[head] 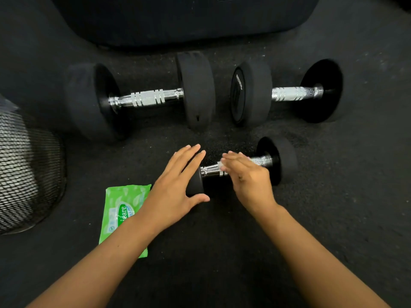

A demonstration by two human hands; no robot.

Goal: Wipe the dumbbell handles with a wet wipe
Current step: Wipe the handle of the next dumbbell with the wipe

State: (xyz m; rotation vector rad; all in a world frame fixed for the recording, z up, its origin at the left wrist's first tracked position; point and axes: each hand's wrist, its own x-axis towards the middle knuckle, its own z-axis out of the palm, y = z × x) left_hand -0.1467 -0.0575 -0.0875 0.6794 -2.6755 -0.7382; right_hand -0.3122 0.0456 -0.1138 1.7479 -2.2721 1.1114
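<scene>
A small black dumbbell (278, 160) with a chrome handle lies on the dark floor in front of me. My left hand (178, 187) rests flat with straight fingers over its near left weight. My right hand (246, 176) hovers over the chrome handle with fingers straight; something white shows at its fingertips, but I cannot tell whether it is a wipe. A green wet-wipe pack (121, 210) lies flat on the floor under my left forearm. Two larger dumbbells lie farther back, one on the left (146, 97) and one on the right (289, 93).
A black mesh bin (26, 170) stands at the left edge. A large dark padded object (182, 16) fills the far side behind the dumbbells. The floor is dark speckled rubber.
</scene>
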